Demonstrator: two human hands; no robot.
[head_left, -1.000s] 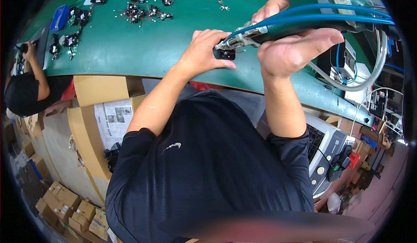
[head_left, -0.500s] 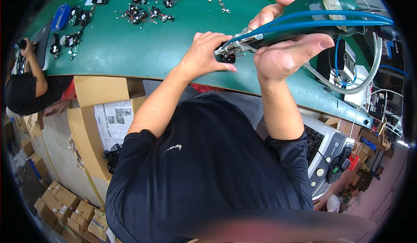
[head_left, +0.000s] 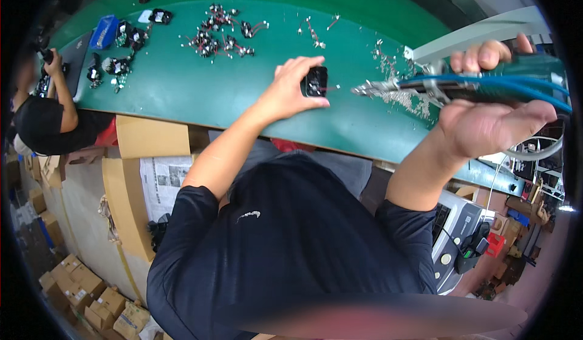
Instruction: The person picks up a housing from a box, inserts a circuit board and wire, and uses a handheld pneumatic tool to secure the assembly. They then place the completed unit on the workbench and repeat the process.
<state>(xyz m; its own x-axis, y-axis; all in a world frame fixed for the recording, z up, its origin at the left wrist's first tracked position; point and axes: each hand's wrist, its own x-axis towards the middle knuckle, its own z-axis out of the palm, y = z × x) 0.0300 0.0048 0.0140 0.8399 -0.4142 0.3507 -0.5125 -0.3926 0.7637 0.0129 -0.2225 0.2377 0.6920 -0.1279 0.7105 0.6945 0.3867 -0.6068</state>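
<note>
My left hand (head_left: 282, 92) rests on the green bench, thumb and fingers closed around the edges of a small black rectangular housing (head_left: 315, 82). A thin reddish wire with a pale end sticks out of the housing's right side. Up and to the right, my right hand (head_left: 477, 124) grips a green power screwdriver (head_left: 522, 71) with blue hoses, its thumb stretched along the near side. The tool's pointed metal nose aims left at the housing, with a gap between them. Motion blurs the tool somewhat.
Many small silvery pieces, perhaps screws, (head_left: 407, 101) lie under the tool. Small black wired parts (head_left: 209, 42) are heaped farther left, near a blue bin (head_left: 104, 31). An open cardboard box (head_left: 127, 200) stands below the bench edge. Another person (head_left: 42, 118) sits at far left.
My right hand has drawn the screwdriver away to the right, off the black housing. My left hand stays around the housing, which now shows openly. The view has shifted slightly.
</note>
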